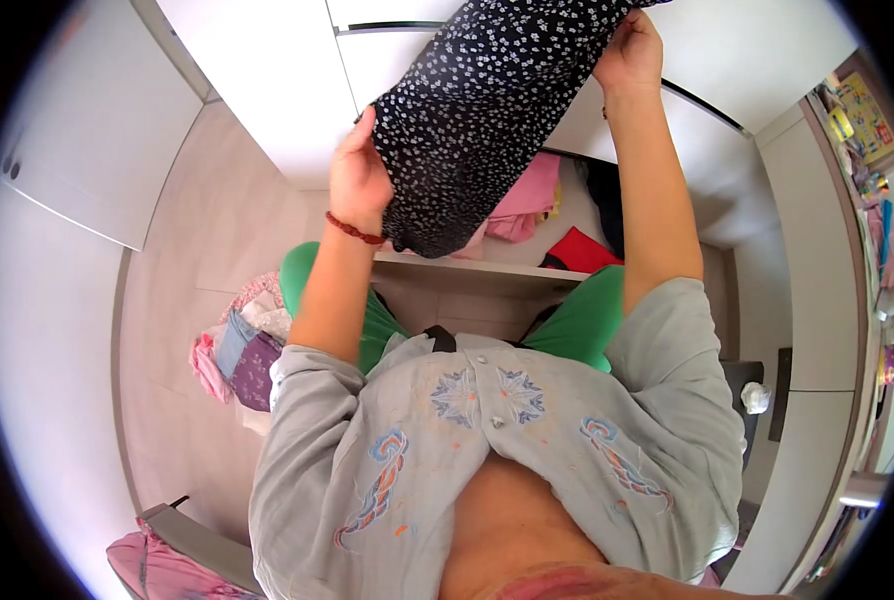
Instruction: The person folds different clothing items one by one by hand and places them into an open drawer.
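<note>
Stretched between my hands is a black garment (487,110) with a small white flower print; its exact kind I cannot tell. My left hand (360,172), with a red bracelet at the wrist, grips its left edge, thumb on top. Up at the right, my right hand (630,58) is closed on the opposite upper edge. The cloth hangs above an open drawer (447,266) and hides part of it. Inside the drawer lie pink folded clothes (522,205), a red and black piece of clothing (582,250) and a dark cloth (604,195).
White drawer fronts (712,120) rise behind the open drawer. A pile of clothes (252,350) lies on the floor at left. A chair (202,545) with pink cloth stands at lower left. Along the right runs a shelf (857,230) crowded with small items.
</note>
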`<state>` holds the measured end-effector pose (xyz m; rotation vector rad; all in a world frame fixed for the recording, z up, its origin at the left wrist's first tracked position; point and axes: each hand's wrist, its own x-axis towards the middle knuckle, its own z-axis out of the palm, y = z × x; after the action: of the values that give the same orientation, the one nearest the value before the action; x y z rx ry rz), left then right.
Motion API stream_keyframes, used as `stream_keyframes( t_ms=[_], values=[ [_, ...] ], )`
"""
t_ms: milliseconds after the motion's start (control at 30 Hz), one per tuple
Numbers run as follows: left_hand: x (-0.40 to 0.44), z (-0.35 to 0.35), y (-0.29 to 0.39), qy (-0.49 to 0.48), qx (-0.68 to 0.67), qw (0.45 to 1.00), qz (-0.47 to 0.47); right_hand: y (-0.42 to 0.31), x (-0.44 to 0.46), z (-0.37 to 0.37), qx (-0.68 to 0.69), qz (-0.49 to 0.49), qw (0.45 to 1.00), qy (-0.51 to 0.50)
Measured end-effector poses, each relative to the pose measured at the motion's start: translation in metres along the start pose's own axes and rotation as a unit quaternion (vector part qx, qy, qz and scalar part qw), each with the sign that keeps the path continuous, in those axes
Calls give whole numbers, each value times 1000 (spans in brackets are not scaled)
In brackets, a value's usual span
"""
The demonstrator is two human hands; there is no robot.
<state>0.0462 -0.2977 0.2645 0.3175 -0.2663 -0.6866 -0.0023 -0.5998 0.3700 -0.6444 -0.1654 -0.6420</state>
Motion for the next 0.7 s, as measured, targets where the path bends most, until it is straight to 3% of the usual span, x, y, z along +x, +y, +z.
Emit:
stream_keyframes(
  t_ms=[33,100,167,233,400,467,500,533,600,633,667,700],
  values=[
    [1,2,7,1,1,1000,-1,-1,0,-5,-2,18,1000,-24],
    [5,8,19,113,108,988,-15,-1,-3,-7,-3,35,998,-48],
    [7,13,24,146,108,983,-27,-1,-11,-4,-59,49,997,24],
    [14,5,29,192,110,975,-16,1,-15,-1,-78,58,995,26],
    [13,-8,29,159,167,973,24,5,-29,6,-149,60,986,-35],
    [0,7,24,120,278,949,86,4,-33,10,-159,60,985,-32],
    [2,3,28,59,312,946,59,4,-33,9,-165,57,983,-48],
    [4,-2,30,60,311,947,57,4,-32,8,-171,53,982,-64],
    [6,-8,35,65,534,842,40,5,-33,12,-186,33,980,-68],
    [9,-14,36,66,602,794,60,3,-34,14,-212,33,973,-88],
    [12,-18,39,66,602,793,58,0,-36,17,-238,32,965,-108],
    [15,-21,42,68,668,736,86,-3,-38,20,-237,32,965,-106]
  ],
)
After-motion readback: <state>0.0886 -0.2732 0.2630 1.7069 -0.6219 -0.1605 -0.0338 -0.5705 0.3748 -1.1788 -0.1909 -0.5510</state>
